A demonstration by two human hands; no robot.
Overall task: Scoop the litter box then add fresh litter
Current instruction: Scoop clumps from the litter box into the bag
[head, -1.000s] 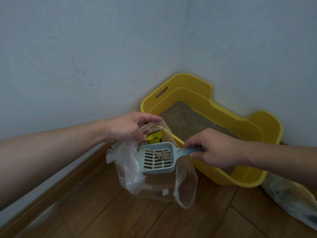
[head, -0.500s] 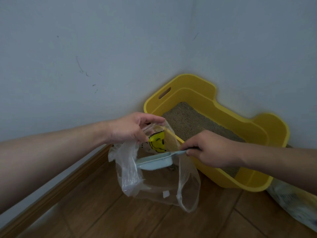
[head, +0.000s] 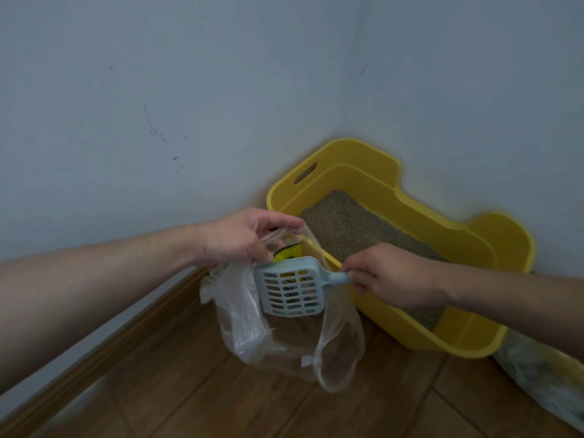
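A yellow litter box [head: 373, 172] sits in the room corner with grey litter [head: 350, 226] inside. My left hand [head: 240, 238] pinches the rim of a clear plastic bag [head: 246, 327] and holds it up just left of the box. My right hand [head: 392, 273] grips the handle of a pale blue slotted scoop [head: 290, 289]. The scoop is turned over above the bag's mouth, its slotted face towards me and nothing on it. A yellow smiley print [head: 286, 252] shows on the bag behind the scoop.
Grey walls meet behind the box. A wooden skirting board [head: 104, 349] runs along the left wall above the wood floor [head: 221, 403]. A printed litter bag [head: 543, 377] lies at the lower right, partly behind my right forearm.
The scoop held clumps level over the bag a second ago. It tipped on edge, and now it is turned over and bare. My left hand kept holding the bag.
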